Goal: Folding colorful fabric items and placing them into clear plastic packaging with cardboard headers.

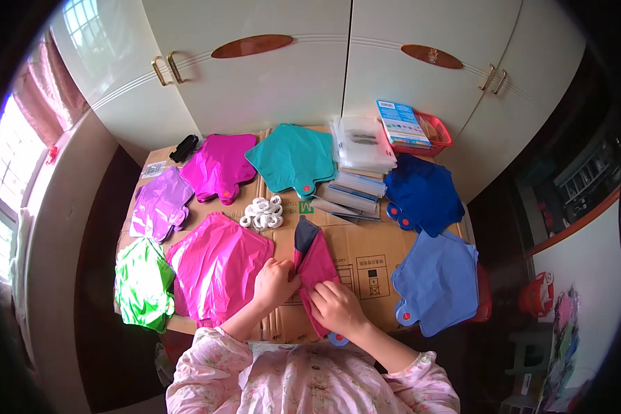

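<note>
Hands (276, 283) (337, 307), nearly closed, grip a folded pink sheet (316, 266), partly hiding its middle.

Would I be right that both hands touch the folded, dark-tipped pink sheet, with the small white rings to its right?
Only the side is wrong: the head view shows the small white rings left of the folded, dark-tipped pink sheet.

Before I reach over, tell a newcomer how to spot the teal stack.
Start at the cardboard surface and look along its far edge, by the pale cupboard. There, between the magenta stack and the translucent plastic packets, lies the teal stack, the only blue-green one.
</note>
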{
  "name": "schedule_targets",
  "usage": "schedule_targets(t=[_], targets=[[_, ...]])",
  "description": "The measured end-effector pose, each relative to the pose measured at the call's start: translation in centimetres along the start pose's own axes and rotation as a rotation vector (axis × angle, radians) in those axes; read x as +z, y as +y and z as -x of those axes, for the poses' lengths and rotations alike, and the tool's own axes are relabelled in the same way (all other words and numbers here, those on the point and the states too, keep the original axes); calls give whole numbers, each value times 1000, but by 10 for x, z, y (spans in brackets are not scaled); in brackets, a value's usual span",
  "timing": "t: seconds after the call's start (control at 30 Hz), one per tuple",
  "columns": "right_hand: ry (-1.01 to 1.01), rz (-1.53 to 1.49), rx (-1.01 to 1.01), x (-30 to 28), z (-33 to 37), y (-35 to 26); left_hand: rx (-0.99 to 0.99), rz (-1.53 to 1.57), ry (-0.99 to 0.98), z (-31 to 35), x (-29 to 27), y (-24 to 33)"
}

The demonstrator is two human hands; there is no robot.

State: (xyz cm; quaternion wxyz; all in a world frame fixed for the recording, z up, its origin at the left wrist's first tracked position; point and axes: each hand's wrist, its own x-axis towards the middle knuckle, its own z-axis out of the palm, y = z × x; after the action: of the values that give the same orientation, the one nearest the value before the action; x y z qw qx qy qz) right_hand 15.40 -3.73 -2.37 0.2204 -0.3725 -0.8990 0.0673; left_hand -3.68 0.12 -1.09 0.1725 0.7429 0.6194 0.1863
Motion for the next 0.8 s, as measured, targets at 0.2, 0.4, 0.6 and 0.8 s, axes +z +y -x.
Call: schedule_targets(t=[0.2,0.4,0.6,0.8], targets=[[80,-61,43,-1,13,-10,37,120,-13,1,2,2],[48,-81,21,-2,15,-8,79,-22,-30,6,11,2],[88,-79,13,4,3,-1,204,-7,47,4,9,-2],[130,-129,26,6,-10,0,267,55,125,4,13,-7]])
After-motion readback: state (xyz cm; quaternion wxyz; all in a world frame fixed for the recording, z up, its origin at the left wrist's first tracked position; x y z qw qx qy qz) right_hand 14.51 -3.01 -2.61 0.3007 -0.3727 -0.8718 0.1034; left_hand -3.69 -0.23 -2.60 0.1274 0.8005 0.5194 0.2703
